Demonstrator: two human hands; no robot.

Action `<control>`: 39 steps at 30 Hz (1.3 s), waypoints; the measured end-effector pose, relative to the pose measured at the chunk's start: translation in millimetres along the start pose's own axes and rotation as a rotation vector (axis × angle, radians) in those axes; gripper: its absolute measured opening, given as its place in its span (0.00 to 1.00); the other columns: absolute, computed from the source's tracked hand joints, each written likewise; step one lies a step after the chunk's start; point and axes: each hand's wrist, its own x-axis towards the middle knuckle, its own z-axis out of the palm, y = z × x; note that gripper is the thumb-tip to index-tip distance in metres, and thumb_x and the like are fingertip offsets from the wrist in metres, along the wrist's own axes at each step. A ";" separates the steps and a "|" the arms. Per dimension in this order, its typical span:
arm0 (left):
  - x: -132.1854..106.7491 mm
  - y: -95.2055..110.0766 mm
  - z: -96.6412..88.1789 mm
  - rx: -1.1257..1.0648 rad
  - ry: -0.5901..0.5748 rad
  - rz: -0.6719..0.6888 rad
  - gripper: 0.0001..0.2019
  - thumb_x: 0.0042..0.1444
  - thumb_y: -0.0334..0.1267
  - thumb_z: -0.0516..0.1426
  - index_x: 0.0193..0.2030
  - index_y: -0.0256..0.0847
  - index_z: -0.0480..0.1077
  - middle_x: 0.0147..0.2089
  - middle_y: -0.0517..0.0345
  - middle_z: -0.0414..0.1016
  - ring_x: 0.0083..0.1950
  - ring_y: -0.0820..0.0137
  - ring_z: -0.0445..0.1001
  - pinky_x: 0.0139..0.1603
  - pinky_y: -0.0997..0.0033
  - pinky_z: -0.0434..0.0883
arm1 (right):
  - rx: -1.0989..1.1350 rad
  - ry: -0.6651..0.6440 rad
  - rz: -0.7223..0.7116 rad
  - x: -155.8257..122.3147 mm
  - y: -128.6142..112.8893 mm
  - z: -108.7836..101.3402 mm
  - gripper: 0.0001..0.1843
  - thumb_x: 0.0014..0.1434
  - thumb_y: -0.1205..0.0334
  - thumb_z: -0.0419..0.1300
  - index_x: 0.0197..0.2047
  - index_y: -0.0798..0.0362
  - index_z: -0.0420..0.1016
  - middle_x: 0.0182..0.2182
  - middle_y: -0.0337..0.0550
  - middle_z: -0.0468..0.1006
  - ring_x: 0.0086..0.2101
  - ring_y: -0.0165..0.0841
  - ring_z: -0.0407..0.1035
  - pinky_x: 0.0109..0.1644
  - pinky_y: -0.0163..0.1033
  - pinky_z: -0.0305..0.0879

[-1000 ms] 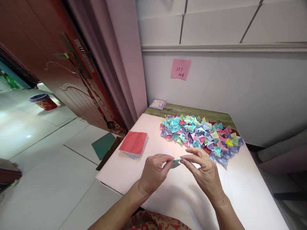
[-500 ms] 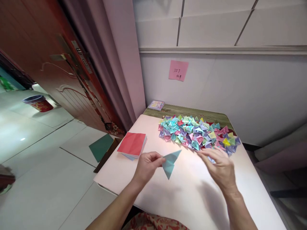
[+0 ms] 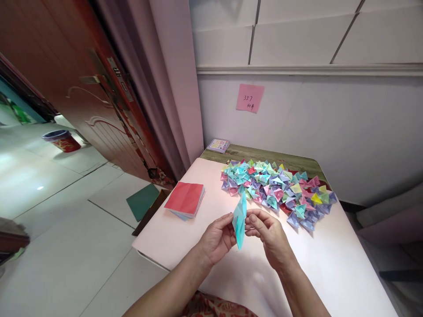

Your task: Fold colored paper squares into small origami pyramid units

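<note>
A turquoise sheet of folded origami paper (image 3: pixel 239 222) is held upright above the table, its narrow side towards me and its tips up and down. My left hand (image 3: pixel 218 235) pinches its left side between thumb and fingers. Against its right edge are the curled fingers of my right hand (image 3: pixel 267 233), which also grips the paper; the exact contact is partly hidden. Just beyond my hands lies a wide heap of small folded paper pieces (image 3: pixel 264 182) in turquoise, pink, purple, green and yellow. A stack of square paper (image 3: pixel 185 198) with a red top sheet sits to the left.
The pale pink table top (image 3: pixel 211 176) has a wooden strip at the back with a small pack (image 3: pixel 218 145) on it. A dark green sheet (image 3: pixel 142 201) sticks out of a box beside the table. The wall (image 3: pixel 297 114) bears a pink note (image 3: pixel 250 98).
My right hand has come left from the edge of the heap to the turquoise paper. The paper has turned from showing its flat face to nearly edge-on.
</note>
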 end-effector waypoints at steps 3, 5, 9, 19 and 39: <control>-0.4 -2.4 0.3 0.010 -0.050 0.010 0.08 0.52 0.37 0.64 0.34 0.34 0.75 0.32 0.53 0.78 0.33 0.72 0.75 0.36 0.74 0.72 | -0.010 -0.053 -0.027 -0.2 -2.7 2.1 0.20 0.52 0.47 0.69 0.40 0.54 0.78 0.33 0.45 0.79 0.31 0.33 0.72 0.35 0.37 0.71; -0.3 -3.5 -0.4 0.048 -0.064 0.013 0.09 0.51 0.38 0.65 0.31 0.34 0.73 0.29 0.56 0.75 0.29 0.73 0.73 0.32 0.75 0.69 | -0.011 -0.048 -0.038 -0.4 -4.0 2.7 0.19 0.53 0.47 0.68 0.40 0.54 0.78 0.32 0.44 0.79 0.30 0.33 0.72 0.36 0.37 0.71; 0.7 -3.2 -2.3 0.125 -0.047 0.031 0.14 0.49 0.42 0.67 0.28 0.36 0.68 0.24 0.62 0.69 0.23 0.79 0.66 0.22 0.80 0.60 | -0.006 -0.033 -0.042 0.1 -4.6 2.4 0.19 0.55 0.47 0.65 0.41 0.54 0.78 0.31 0.44 0.80 0.30 0.34 0.73 0.36 0.39 0.72; 1.6 8.3 -7.7 0.541 0.014 0.233 0.17 0.52 0.50 0.63 0.35 0.35 0.72 0.19 0.62 0.69 0.17 0.79 0.64 0.17 0.80 0.61 | -0.148 -0.070 -0.026 7.5 5.0 -9.4 0.15 0.49 0.57 0.69 0.40 0.54 0.77 0.33 0.43 0.81 0.32 0.35 0.73 0.35 0.36 0.70; -10.0 5.0 -2.7 1.057 -0.262 0.180 0.16 0.62 0.50 0.53 0.44 0.38 0.70 0.30 0.59 0.71 0.22 0.75 0.71 0.19 0.79 0.67 | -0.367 0.062 -0.003 15.2 30.5 -18.8 0.17 0.40 0.61 0.69 0.35 0.54 0.73 0.24 0.37 0.75 0.24 0.33 0.67 0.26 0.35 0.63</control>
